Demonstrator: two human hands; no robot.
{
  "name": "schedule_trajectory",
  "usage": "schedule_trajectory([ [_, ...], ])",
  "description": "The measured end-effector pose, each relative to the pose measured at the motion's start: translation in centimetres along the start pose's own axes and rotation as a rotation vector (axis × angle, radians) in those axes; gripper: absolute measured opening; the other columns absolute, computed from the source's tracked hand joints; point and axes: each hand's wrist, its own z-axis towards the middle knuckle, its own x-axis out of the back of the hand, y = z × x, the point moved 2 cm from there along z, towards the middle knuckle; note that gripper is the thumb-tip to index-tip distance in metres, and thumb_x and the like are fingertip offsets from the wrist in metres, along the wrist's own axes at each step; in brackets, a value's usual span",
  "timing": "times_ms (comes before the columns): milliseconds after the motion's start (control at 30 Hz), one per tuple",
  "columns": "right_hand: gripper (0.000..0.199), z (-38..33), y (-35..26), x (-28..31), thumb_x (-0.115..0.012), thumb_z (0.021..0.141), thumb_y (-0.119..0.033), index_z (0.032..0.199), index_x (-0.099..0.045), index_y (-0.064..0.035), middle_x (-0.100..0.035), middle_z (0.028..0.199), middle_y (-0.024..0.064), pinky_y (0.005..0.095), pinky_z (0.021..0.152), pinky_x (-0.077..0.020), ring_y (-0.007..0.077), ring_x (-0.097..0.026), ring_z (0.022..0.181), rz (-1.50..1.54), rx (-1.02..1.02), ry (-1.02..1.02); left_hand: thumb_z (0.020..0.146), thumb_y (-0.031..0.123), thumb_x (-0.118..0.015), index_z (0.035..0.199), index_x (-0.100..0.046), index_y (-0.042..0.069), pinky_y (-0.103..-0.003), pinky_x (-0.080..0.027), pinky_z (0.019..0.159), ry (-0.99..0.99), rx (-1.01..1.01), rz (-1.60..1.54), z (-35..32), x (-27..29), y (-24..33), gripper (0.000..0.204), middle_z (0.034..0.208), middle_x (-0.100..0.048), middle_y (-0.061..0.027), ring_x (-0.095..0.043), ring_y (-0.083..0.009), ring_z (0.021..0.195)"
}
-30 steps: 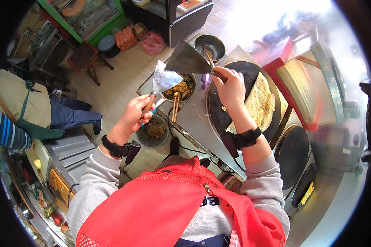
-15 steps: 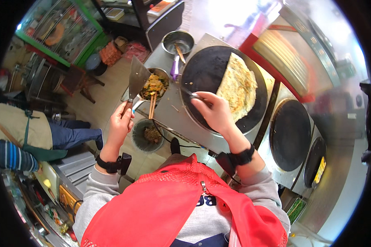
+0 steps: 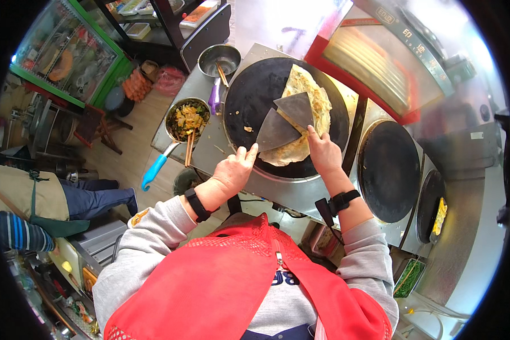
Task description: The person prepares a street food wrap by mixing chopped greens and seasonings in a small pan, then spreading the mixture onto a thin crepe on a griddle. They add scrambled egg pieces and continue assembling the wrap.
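Note:
A folded, half-moon pancake [image 3: 318,102] lies on the right part of a round black griddle [image 3: 256,85]. My left hand [image 3: 234,171] is closed round the handle of a wide metal spatula [image 3: 275,131], whose blade reaches over the pancake's left edge. In my right hand [image 3: 324,152] is a second spatula [image 3: 295,106], its blade over the middle of the pancake. The two blades sit close together, nearly meeting. Both handles are mostly hidden by my fingers. A few crumbs lie on the griddle's left side.
Left of the griddle is a pan of cooked filling [image 3: 188,120] with chopsticks and a blue handle. Behind it stands a pot [image 3: 219,60] with a purple handle. Another griddle [image 3: 390,170] lies to the right. A red-framed case [image 3: 317,52] borders the back right. A person [image 3: 34,192] is at far left.
My left hand has brought its spatula from beside the filling pan onto the griddle. My right hand now holds a spatula with its blade over the pancake. The view has shifted.

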Motion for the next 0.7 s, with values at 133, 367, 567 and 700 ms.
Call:
schedule_trajectory([
  [133, 0.035, 0.1, -0.2, -0.5, -0.056, 0.094, -0.026, 0.128, -0.059, -0.0214, -0.061, 0.081, 0.0137, 0.0411, 0.056, -0.0543, 0.0326, -0.065, 0.062, 0.000, 0.040, 0.065, 0.079, 0.004, -0.057, 0.141, -0.044, 0.005, -0.032, -0.056, 0.061, -0.058, -0.007, 0.024, 0.1, -0.5, -0.2, 0.063, 0.094, -0.053, -0.0113, -0.065, -0.0225, 0.069],
  [367, 0.034, -3.9, -0.2, 0.9, -0.057, 0.092, -0.022, 0.126, -0.060, -0.0187, -0.055, 0.074, 0.0105, 0.0414, 0.050, -0.0505, 0.0298, -0.062, 0.055, 0.113, 0.006, 0.136, 0.079, 0.004, -0.056, 0.138, -0.046, 0.004, -0.032, -0.055, 0.059, 0.117, -0.081, -0.022, -1.9, 0.7, -0.1, 0.060, 0.092, -0.053, -0.0101, -0.063, -0.0235, 0.069],
  [567, 0.034, -5.4, -1.0, 0.8, -0.057, 0.092, -0.022, 0.126, -0.061, -0.0186, -0.058, 0.079, 0.0111, 0.0421, 0.051, -0.0510, 0.0312, -0.062, 0.057, 0.094, 0.025, 0.095, 0.079, 0.003, -0.055, 0.140, -0.045, 0.004, -0.033, -0.055, 0.060, -0.016, -0.076, 0.006, -2.6, 0.1, 0.1, 0.061, 0.092, -0.052, -0.0101, -0.062, -0.0232, 0.071],
  [700, 0.032, -8.5, 1.5, 2.7, -0.060, 0.093, -0.023, 0.124, -0.062, -0.0244, -0.057, 0.077, 0.0077, 0.0419, 0.057, -0.0492, 0.0322, -0.061, 0.066, 0.352, -0.098, 0.309, 0.082, 0.003, -0.054, 0.136, -0.049, 0.003, -0.033, -0.054, 0.059, 0.149, -0.091, -0.057, -3.0, 1.1, 0.0, 0.055, 0.088, -0.051, -0.0099, -0.062, -0.0233, 0.070],
])
